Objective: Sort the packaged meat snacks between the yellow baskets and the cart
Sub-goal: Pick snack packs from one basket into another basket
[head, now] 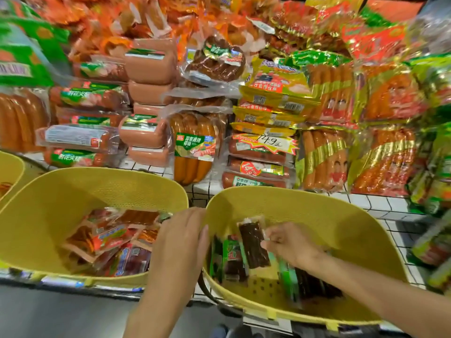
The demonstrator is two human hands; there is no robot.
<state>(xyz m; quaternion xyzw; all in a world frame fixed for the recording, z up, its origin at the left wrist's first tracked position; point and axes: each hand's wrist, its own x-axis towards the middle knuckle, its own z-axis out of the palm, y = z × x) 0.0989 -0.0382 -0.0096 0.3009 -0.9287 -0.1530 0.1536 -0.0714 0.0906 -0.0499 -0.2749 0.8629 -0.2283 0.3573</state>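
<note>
Pinching flat dark meat pkt (253,242) w/ R hand (285,242) fingers, in perforated yellow basket (317,201); L hand (183,232) fingers relaxed.

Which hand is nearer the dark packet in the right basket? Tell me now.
Right. The right hand pinches the dark packet by its edge, inside the right basket. The left hand is apart from it, at that basket's left rim.
</note>
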